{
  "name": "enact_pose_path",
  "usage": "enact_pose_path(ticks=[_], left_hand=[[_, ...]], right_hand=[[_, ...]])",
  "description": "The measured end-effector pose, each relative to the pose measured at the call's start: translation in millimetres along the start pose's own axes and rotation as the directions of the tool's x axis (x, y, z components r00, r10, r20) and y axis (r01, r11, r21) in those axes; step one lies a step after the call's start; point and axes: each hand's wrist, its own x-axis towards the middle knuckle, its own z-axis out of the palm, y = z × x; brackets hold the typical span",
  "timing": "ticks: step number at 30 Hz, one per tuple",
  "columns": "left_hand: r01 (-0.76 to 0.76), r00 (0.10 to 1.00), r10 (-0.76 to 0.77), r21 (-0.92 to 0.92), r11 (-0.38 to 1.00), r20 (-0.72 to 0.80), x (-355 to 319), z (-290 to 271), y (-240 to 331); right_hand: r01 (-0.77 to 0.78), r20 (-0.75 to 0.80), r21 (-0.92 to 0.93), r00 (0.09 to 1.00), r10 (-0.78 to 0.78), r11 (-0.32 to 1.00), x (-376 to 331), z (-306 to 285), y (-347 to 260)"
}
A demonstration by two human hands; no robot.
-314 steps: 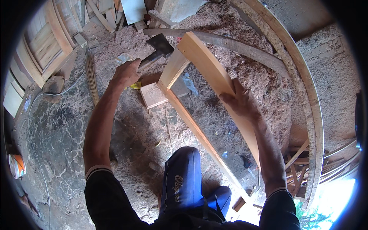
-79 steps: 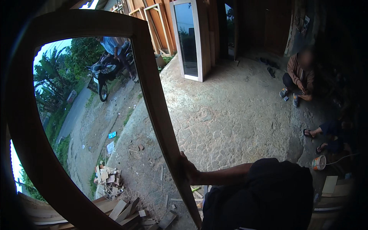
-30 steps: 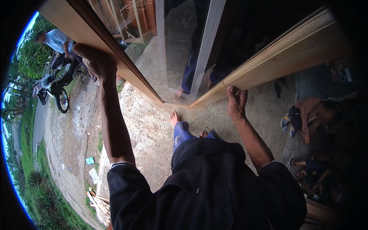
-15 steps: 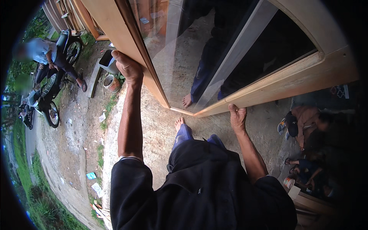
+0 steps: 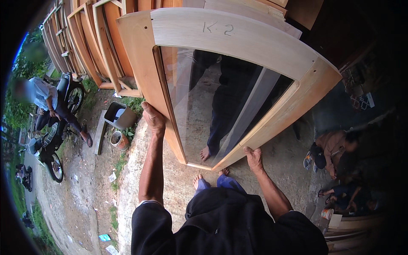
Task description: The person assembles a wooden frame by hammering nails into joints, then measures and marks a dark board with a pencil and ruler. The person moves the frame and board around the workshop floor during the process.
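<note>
A tall wooden window sash [image 5: 178, 24] with a curved top rail and a large glass pane [image 5: 199, 114] stands in front of me, its lower end close to my bare feet [image 5: 196, 182]. Pencilled marks show on its pale top rail. My left hand [image 5: 153, 119] is closed round the left stile, the thumb lying on the front face. Lower down, the right stile is gripped by my right hand [image 5: 254, 159], thumb in front; the fingers of both hands are mostly hidden behind the wood. Dark reflections of legs and a foot fill the glass.
Wooden frames [image 5: 111, 46] lean in a row at the far left. A grey bucket [image 5: 123, 117], a round pot [image 5: 119, 140] and a plank [image 5: 100, 132] lie left. Someone sits on a motorcycle [image 5: 47, 140]; two people crouch at right near stacked boards [image 5: 352, 223].
The sash sits lower in view and its curved top rail now shows whole. Both hands appear lower, still on the stiles. My right foot has come into sight.
</note>
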Motion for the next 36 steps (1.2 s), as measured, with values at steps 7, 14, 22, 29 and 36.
enact_pose_path(ticks=[7, 14, 22, 29, 36], left_hand=[[-0.013, 1.0, 0.013, 0.111, 0.994, -0.001, 28, 49, -33], [-0.121, 0.965, 0.023, 0.365, 0.923, 0.261, 52, 83, -33], [-0.241, 0.955, 0.107, 0.515, 0.823, 0.275, 40, 119, -15], [-0.275, 0.952, 0.157, 0.512, 0.814, 0.261, 45, 118, -14], [-0.312, 0.938, 0.203, 0.431, 0.846, 0.281, 44, 117, -14]], right_hand=[[-0.069, -0.015, -0.076, 0.998, 0.068, 0.995, 52, -19, 25], [-0.26, -0.026, -0.426, 0.961, 0.276, 0.866, 117, -44, 29], [-0.081, 0.112, -0.62, 0.975, 0.191, 0.78, 168, -65, -33], [-0.096, 0.162, -0.63, 0.954, 0.252, 0.77, 175, -66, -46], [-0.045, 0.176, -0.65, 0.962, 0.209, 0.758, 177, -67, -52]])
